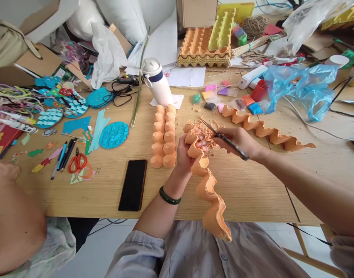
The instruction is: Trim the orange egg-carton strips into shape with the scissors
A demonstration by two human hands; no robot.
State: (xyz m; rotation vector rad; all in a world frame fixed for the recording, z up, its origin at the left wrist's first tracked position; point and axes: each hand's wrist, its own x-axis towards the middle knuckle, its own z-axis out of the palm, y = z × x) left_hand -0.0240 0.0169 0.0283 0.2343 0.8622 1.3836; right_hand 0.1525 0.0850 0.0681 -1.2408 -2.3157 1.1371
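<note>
An orange strip of egg-carton cups (pixel 210 189) is gripped near its far end by my left hand (pixel 186 154), and its near end hangs past the table edge. My right hand (pixel 237 141) is closed round a dark-handled cutting tool (pixel 230 145), whose thin metal tip points at the far end of the strip. Whether the tip touches the strip is unclear. Orange scraps (pixel 207 133) lie beneath and around the tip. Left of my left hand stand two rows of orange cups (pixel 164 137). Another orange strip (pixel 266 131) rests at the right.
A black phone (pixel 132 185), red scissors (pixel 77 161) and a blue woven disc (pixel 114 135) lie left. Behind are a white bottle (pixel 158 83) and stacked egg trays (pixel 204 60). A blue plastic bag (pixel 304 87) is at right. Another person's arm (pixel 16 216) rests far left.
</note>
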